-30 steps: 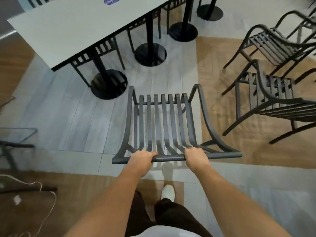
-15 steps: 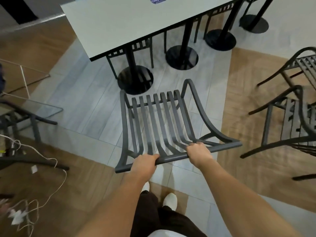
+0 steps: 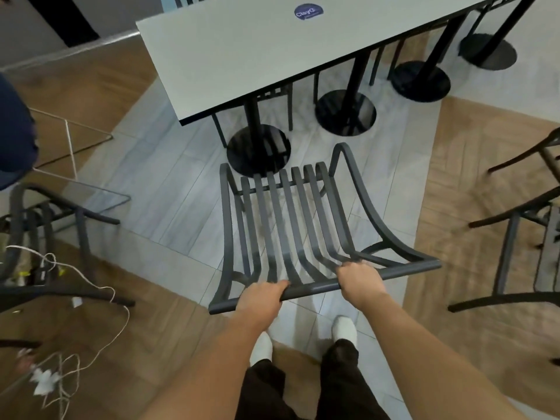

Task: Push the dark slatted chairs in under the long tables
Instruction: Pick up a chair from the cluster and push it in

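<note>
Gripping the top rail of the chair (image 3: 285, 231) with both hands: left hand (image 3: 260, 298) curled over the rail toward its left end, right hand (image 3: 359, 280) wrapped round it right of the middle, knuckles up, fingers hidden on the far side (so how tightly closed cannot be told beyond a plain wrap). Spaced apart like that, probably to steer the chair straight and stop it swinging to one side. Chair seen from behind and above, dark slats running away toward the table (image 3: 272, 53), front edge just short of the near round pedestal base (image 3: 259, 150), not yet under the tabletop. Angled a little, rail higher on the right than on the left. Judging by that, mid-push, with the seat needing to slide past or beside the pedestal rather than into it. Another chair (image 3: 272, 95) already tucked under the far side of the table. More dark chairs (image 3: 515, 237) standing out on the right, and one (image 3: 45, 225) at the left beside loose white cables (image 3: 91, 283) on the wood floor (worth keeping feet clear of those). White shoes (image 3: 344, 328) planted close behind the rail.
</note>
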`<state>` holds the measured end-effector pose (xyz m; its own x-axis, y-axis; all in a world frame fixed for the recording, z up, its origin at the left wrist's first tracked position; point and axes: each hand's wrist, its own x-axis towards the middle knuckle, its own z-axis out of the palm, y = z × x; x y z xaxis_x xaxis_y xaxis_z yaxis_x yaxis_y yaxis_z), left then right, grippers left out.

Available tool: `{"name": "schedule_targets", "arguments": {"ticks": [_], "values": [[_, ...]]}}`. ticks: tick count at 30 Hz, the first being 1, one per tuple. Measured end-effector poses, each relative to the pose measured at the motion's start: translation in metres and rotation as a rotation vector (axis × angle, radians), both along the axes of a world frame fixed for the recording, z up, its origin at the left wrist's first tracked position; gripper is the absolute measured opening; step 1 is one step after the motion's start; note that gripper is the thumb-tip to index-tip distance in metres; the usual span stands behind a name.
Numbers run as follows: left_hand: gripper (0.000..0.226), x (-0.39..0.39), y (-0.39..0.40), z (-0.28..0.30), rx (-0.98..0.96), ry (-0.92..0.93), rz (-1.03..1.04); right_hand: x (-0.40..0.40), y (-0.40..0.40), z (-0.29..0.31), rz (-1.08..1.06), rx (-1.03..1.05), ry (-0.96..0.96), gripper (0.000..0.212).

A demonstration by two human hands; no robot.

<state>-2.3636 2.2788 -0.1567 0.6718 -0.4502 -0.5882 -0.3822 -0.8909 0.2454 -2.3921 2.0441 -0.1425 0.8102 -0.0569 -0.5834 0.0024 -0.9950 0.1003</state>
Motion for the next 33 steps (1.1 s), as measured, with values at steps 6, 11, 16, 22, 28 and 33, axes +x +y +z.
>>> {"name": "schedule_targets", "arguments": {"ticks": [6,11,16,22,28,33], "values": [[0.053,0.029,-0.025,0.001,0.061,-0.057,0.143,0.042,-0.021,0.002,0.079,0.07,-0.015,0.024],[0.046,0.051,-0.041,-0.002,0.094,-0.08,0.199,0.071,-0.041,0.0,0.16,0.123,-0.027,0.021],[0.055,0.075,-0.057,0.0,0.146,-0.126,0.225,0.105,-0.057,0.0,0.196,0.132,-0.044,0.022],[0.053,0.114,-0.074,0.003,0.131,-0.14,0.275,0.154,-0.074,-0.003,0.24,0.136,-0.034,0.023],[0.053,0.16,-0.092,0.0,0.159,-0.194,0.283,0.208,-0.085,-0.006,0.262,0.083,-0.047,0.021],[0.049,0.199,-0.105,-0.002,0.13,-0.19,0.312,0.255,-0.098,-0.007,0.3,0.055,-0.074,0.021]]}}
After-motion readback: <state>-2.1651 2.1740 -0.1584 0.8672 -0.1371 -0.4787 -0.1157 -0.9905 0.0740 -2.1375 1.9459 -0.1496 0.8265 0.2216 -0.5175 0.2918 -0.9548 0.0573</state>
